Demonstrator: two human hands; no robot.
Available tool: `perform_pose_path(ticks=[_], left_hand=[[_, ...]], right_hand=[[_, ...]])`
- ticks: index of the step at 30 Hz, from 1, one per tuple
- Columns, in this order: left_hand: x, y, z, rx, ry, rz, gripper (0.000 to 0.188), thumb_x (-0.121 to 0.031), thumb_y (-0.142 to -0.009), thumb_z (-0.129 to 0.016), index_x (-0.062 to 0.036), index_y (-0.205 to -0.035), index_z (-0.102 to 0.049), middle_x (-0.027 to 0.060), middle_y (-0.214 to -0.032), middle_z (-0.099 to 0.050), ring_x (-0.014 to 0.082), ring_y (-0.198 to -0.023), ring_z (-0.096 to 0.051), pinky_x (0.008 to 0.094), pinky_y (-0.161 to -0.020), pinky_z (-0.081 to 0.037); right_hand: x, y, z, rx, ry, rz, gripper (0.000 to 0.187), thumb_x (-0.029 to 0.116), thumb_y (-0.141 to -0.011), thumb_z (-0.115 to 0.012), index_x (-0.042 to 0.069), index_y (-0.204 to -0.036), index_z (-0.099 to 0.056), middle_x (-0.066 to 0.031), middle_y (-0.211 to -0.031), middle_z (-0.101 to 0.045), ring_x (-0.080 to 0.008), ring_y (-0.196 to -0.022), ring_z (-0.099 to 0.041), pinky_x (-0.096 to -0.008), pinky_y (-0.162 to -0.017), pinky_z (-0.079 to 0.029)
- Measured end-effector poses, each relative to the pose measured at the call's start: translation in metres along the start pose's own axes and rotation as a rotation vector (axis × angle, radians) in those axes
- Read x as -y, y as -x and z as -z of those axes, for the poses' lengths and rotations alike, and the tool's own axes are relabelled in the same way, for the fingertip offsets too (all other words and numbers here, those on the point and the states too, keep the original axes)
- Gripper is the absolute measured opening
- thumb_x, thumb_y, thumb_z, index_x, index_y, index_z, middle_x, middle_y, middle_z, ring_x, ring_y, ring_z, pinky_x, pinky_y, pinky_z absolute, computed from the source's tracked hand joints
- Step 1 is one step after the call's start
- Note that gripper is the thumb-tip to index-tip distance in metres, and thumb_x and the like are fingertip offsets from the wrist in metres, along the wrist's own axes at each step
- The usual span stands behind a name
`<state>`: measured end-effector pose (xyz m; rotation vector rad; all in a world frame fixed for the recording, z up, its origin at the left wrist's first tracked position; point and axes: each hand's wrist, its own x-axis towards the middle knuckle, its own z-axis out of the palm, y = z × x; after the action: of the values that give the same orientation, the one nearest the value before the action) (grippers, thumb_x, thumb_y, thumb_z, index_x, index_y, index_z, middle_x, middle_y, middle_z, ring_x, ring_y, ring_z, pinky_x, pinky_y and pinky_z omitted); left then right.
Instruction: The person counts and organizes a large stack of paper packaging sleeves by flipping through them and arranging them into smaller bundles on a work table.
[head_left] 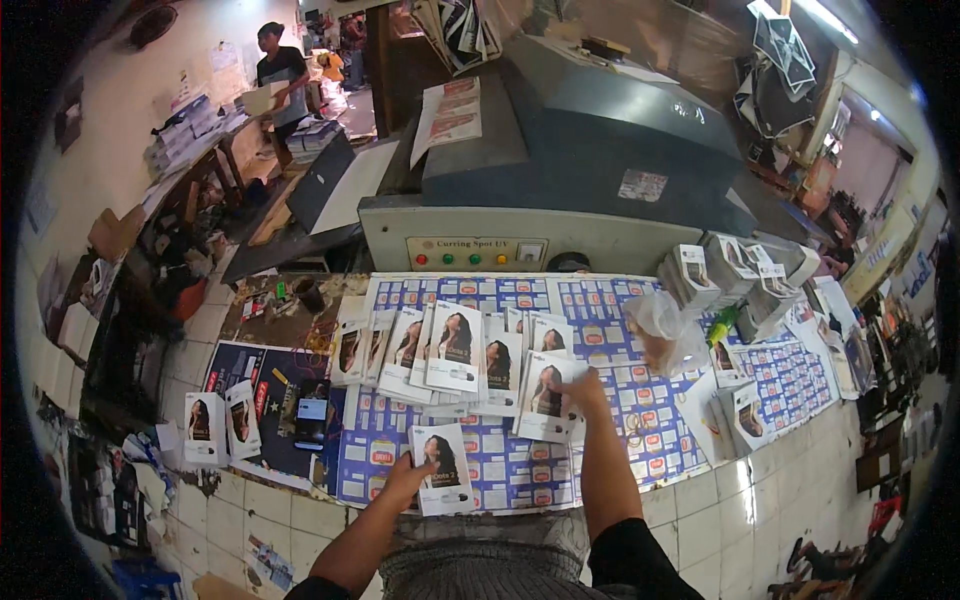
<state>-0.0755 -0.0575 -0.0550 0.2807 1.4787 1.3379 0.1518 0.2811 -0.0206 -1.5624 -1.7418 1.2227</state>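
My left hand grips a white booklet by its left side, near the table's front edge; its cover shows a person with long dark hair. My right hand is closed at the upper right side of another such booklet, lying at the right end of a loose spread of them. Its fingertips are partly hidden. Several more matching booklets overlap in the middle of the table, fanned at uneven angles.
Blue printed sheets cover the table. Booklet stacks and a clear plastic bag stand at the right. A phone and two booklets lie left. Behind rises a large grey machine; a person stands far left.
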Motion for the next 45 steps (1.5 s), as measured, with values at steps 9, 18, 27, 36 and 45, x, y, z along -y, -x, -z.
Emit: perform_pose_path(ticks=[9,18,27,36,45], left_hand=[[0.006,-0.002,0.001,-0.002,-0.007,-0.04,0.044,-0.011,-0.085,-0.069,0.0008,-0.123,-0.052,0.0101,-0.112,-0.062,0.0209,-0.101,-0.06,0.0364,-0.086,-0.049],[-0.002,0.002,0.002,-0.013,-0.048,-0.027,0.041,-0.011,-0.086,-0.068,-0.0008,-0.123,-0.051,0.0111,-0.113,-0.061,0.0222,-0.101,-0.061,0.0379,-0.085,-0.05],[0.017,-0.003,0.015,0.077,0.054,0.063,0.048,-0.014,-0.086,-0.07,-0.0024,-0.128,-0.05,0.011,-0.118,-0.061,0.0225,-0.106,-0.061,0.0385,-0.086,-0.05],[-0.023,0.006,-0.02,0.318,0.206,0.184,0.097,-0.082,-0.082,-0.034,-0.0091,-0.146,-0.035,0.0155,-0.136,-0.052,0.03,-0.119,-0.055,0.0445,-0.099,-0.045],[-0.04,0.04,-0.051,0.12,-0.023,-0.066,0.049,-0.014,-0.086,-0.071,-0.0036,-0.129,-0.051,0.0084,-0.117,-0.063,0.0196,-0.107,-0.061,0.0332,-0.086,-0.051]], right_hand=[[0.012,0.011,0.008,-0.001,-0.048,0.026,0.07,0.014,-0.057,-0.085,-0.007,-0.116,-0.054,-0.0176,-0.107,-0.066,-0.0267,-0.095,-0.065,-0.0348,-0.082,-0.051],[-0.018,0.02,0.022,0.128,-0.579,-0.109,0.042,-0.003,-0.074,-0.071,-0.003,-0.114,-0.057,-0.0124,-0.098,-0.066,-0.0251,-0.085,-0.066,-0.0384,-0.075,-0.054],[0.001,0.062,0.066,0.618,-1.364,-0.022,0.043,0.0,-0.082,-0.068,-0.003,-0.122,-0.052,-0.0139,-0.112,-0.063,-0.0281,-0.095,-0.067,-0.0422,-0.086,-0.057],[0.03,0.176,-0.08,0.616,-0.469,-0.238,0.053,0.0,-0.077,-0.072,-0.004,-0.126,-0.05,-0.0139,-0.112,-0.064,-0.0267,-0.099,-0.064,-0.0368,-0.089,-0.052],[-0.011,0.19,-0.111,0.224,-0.422,0.182,0.07,0.016,-0.079,-0.075,-0.003,-0.137,-0.04,-0.0133,-0.123,-0.058,-0.0223,-0.113,-0.054,-0.0345,-0.101,-0.041]])
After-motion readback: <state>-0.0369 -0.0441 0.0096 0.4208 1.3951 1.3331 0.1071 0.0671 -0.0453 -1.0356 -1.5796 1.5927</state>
